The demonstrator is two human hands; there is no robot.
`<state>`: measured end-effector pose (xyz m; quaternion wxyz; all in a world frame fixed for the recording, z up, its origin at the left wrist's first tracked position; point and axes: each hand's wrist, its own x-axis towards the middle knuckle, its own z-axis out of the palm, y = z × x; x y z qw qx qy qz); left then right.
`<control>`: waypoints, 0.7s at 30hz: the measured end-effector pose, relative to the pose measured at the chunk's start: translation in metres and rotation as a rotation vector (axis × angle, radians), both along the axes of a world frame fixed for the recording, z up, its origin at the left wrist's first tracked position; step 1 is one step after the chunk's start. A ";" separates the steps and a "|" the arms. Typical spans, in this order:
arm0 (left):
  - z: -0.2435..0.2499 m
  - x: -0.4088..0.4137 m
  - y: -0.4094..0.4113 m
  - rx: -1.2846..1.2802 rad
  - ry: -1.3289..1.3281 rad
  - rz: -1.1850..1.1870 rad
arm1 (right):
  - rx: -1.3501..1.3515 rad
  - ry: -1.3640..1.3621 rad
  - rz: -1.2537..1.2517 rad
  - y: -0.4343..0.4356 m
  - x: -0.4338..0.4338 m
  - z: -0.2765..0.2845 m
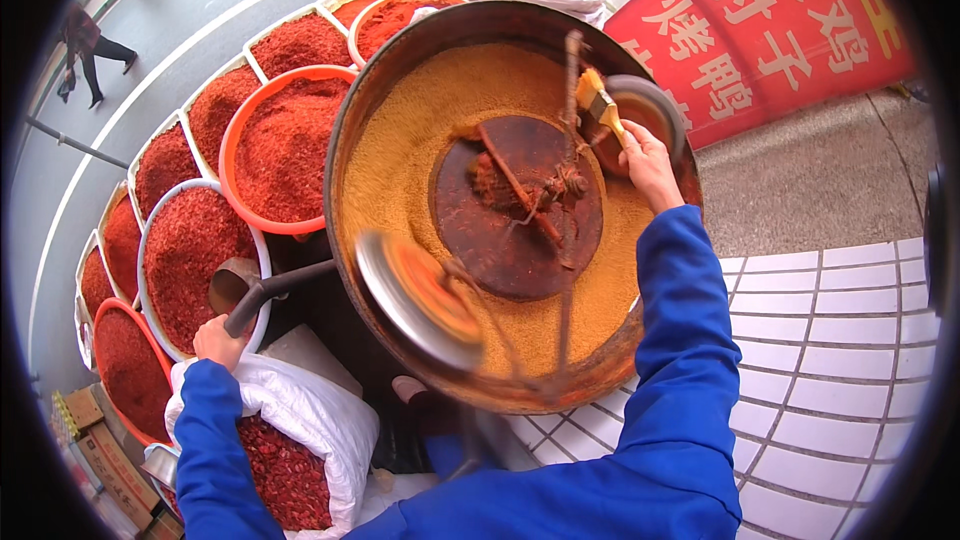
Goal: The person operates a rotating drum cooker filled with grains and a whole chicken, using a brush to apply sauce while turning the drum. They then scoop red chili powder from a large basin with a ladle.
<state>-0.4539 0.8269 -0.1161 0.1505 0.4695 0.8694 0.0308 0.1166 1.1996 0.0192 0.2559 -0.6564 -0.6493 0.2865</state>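
A paintbrush [603,103] with a yellow handle is held in my right hand [646,165], over the right side of a large round metal pan [337,165]. Its stained bristles are close to a rusty upright bar [573,75]; contact cannot be told. Golden-brown granular powder [420,105] lies in a ring inside the pan around a dark red central disc [480,255]. A metal roller wheel [416,300] is blurred at lower left, and another roller wheel [643,112] stands behind my right hand. At left, my left hand [219,343] grips the end of a dark bar handle [289,283] beside the pan.
Orange [289,142] and white basins [262,255] heaped with red chili flakes crowd the left, with a metal scoop [234,281] in one. A white sack [315,412] holds dried chilies. A red banner [750,37] with writing hangs at upper right. Pedestrians [94,49] walk the road.
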 end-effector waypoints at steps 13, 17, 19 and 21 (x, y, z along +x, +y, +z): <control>0.011 0.005 0.003 -0.024 -0.014 -0.012 | -0.002 -0.057 -0.051 0.015 0.042 -0.014; 0.004 0.000 0.001 -0.026 0.007 -0.020 | -0.047 -0.089 -0.018 0.007 0.055 -0.007; 0.003 0.000 -0.005 -0.025 0.013 -0.013 | -0.097 -0.034 -0.041 0.000 0.057 -0.006; 0.007 0.003 -0.003 -0.017 0.008 -0.005 | -0.181 -0.127 -0.088 -0.008 0.052 0.005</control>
